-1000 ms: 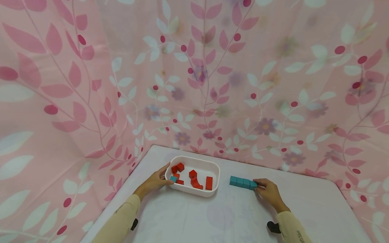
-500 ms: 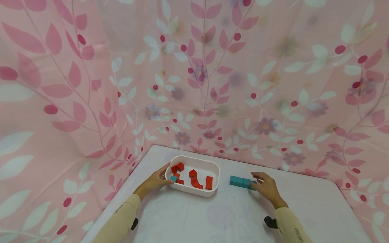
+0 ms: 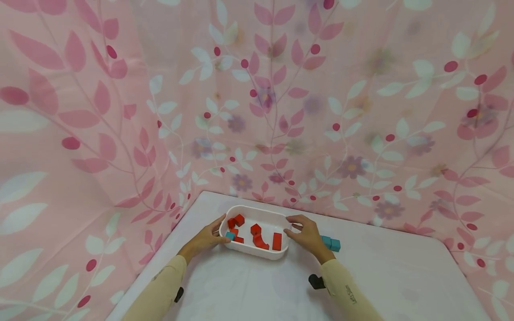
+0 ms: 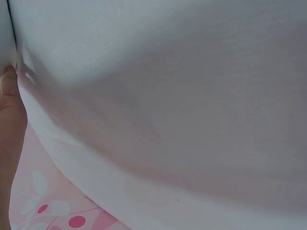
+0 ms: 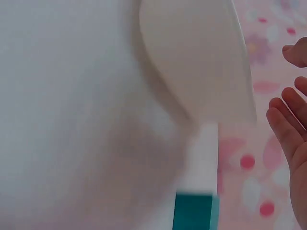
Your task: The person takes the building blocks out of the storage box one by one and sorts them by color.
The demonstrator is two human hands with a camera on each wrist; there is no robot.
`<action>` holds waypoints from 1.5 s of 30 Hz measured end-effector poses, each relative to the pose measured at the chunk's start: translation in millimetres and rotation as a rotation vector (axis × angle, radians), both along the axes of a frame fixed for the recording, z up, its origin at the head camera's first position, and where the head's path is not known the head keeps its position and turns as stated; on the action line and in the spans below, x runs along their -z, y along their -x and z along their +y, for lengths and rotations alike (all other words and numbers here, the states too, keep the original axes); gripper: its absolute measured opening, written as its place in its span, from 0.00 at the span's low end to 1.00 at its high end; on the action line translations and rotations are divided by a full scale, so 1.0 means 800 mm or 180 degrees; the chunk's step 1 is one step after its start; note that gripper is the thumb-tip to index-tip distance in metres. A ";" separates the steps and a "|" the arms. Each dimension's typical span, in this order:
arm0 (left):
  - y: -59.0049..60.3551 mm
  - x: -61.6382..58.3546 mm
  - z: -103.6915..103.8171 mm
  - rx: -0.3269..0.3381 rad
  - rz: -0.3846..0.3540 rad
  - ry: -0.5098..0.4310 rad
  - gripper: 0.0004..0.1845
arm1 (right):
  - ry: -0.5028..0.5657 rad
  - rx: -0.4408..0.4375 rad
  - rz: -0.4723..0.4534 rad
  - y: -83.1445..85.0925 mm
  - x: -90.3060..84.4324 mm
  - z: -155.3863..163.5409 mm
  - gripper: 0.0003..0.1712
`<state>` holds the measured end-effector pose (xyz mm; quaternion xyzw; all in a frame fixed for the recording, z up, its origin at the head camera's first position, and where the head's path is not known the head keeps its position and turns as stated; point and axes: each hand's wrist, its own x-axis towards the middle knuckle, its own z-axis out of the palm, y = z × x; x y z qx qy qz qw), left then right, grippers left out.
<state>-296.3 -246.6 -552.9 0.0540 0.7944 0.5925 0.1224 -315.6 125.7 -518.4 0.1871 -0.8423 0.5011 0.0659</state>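
Note:
A white plastic tub [image 3: 257,253] stands on the table, holding several red blocks [image 3: 276,241] and one teal cube [image 3: 230,236] at its left end. My left hand [image 3: 204,242] holds that end, thumb at the front corner beside the teal cube and fingers along the outer wall. At the opposite end, my right hand [image 3: 308,233] reaches to the rim with fingers and thumb spread. The right wrist view shows its fingers [image 5: 284,127] relaxed, nothing between them. Teal cubes [image 3: 335,245] lie in a row just right of that hand, which covers part of the row.
A white cloth covers the table [image 3: 257,290]. Pink floral curtain [image 3: 321,111] hangs close behind the table's back edge and along its left side. A dark wrist mount [image 3: 316,281] sticks out from the right sleeve.
My right hand has released the last teal cube of the row and moved left to the tub's right end. The left hand has stayed on the tub.

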 end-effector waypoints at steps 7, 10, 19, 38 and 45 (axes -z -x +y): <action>-0.003 0.000 0.000 0.0037 0.0039 0.0054 0.51 | -0.0154 -0.0671 -0.0055 0.001 0.003 -0.078 0.20; -0.005 0.001 -0.001 0.0034 0.0000 -0.0021 0.50 | -0.0182 -0.0927 -0.0010 0.003 0.005 -0.101 0.19; -0.011 0.010 -0.003 0.0142 0.0065 -0.0087 0.49 | -0.0247 -0.1378 0.0010 0.006 0.017 -0.153 0.22; 0.002 0.003 -0.003 0.0248 0.0124 -0.0200 0.50 | -0.0805 -0.1730 0.0136 0.040 0.021 -0.197 0.20; 0.000 0.003 -0.005 0.0292 0.0139 -0.0284 0.53 | -0.0786 -0.1560 0.0057 0.035 0.028 -0.209 0.20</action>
